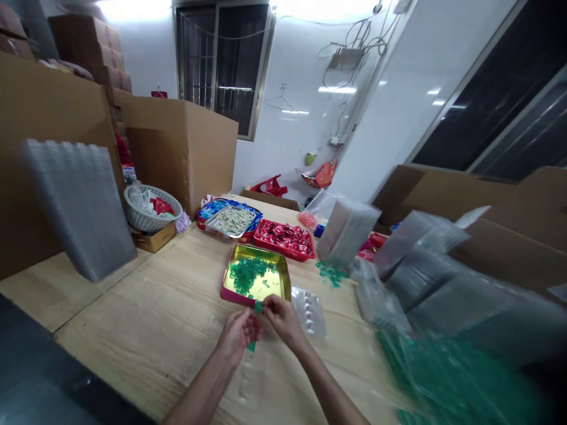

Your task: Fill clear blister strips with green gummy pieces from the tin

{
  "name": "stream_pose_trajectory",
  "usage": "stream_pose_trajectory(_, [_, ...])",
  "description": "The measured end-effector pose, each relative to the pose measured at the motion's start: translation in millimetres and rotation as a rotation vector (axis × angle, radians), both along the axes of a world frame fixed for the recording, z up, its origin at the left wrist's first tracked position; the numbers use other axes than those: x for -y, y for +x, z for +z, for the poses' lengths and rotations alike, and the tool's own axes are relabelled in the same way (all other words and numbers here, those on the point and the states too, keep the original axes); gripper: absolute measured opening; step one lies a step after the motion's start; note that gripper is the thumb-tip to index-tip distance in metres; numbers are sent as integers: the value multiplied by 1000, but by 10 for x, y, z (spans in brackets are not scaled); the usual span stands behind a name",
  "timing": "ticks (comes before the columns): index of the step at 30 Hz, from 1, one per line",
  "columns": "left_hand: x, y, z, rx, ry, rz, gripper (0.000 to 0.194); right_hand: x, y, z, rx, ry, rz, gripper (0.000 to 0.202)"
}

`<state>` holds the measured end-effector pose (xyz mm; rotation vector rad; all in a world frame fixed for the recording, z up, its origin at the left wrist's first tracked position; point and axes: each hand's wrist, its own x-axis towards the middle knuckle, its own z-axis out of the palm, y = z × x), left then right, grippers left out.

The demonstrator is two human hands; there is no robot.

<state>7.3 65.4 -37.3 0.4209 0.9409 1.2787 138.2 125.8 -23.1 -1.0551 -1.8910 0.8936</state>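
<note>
My right hand pinches a small flat green piece at the near edge of a gold-lined tin. Loose green pieces are heaped inside that tin. Just left of it, my left hand has its fingers curled in, and what they hold, if anything, is hidden. Another green piece shows just below the left fingers; whether they touch it I cannot tell. Beneath my hands a clear plastic blister tray lies faintly visible on the wooden table.
A second clear blister tray lies right of the tin. Behind are a red tray of red packets and a metal tray of small pale pieces. Stacked clear trays stand left; a green heap in plastic lies right.
</note>
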Motion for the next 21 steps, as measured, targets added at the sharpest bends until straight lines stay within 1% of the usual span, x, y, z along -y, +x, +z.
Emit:
stream_pose_trajectory(1, [16, 23, 40, 94, -17, -6, 29, 124, 16, -14, 7, 62, -4, 7])
stream_pose_trajectory(2, [41, 47, 63, 146, -39, -15, 24, 239, 31, -32, 27, 116, -13, 9])
stream_pose_trajectory(3, [74, 69, 70, 171, -68, -24, 19, 343, 46, -52, 44, 161, -25, 11])
stream_pose_trajectory(5, [149, 96, 39, 168, -113, -46, 15, 507, 80, -95, 65, 221, -54, 12])
stream_pose_trajectory(7, [201, 87, -29, 121, -113, -74, 14, 604, 132, -150, 82, 254, -85, 13])
stream_pose_trajectory(10, [204, 20, -117, -4, -85, -77, 21, 672, 262, -249, 150, 269, -145, 17])
stream_pose_trajectory(13, [200, -59, -107, -149, -38, -57, 29, 725, 382, -326, 223, 247, -180, 19])
stream_pose_trajectory(15, [214, -91, -61, -205, 12, -57, 32, 734, 393, -358, 167, 198, -210, 16])
stream_pose_trajectory(16, [221, -100, -37, -217, 34, -60, 33, 728, 369, -367, 99, 140, -219, 13])
stream_pose_trajectory(18, [237, -106, 1, -226, 65, -65, 33, 708, 268, -369, -94, -57, -182, 7])
stream_pose_trajectory(20, [255, -111, 22, -229, 85, -62, 32, 696, 129, -355, -290, -271, -92, 11])
stream_pose_trajectory(21, [263, -119, 27, -232, 92, -58, 32, 693, 61, -345, -364, -344, -57, 16])
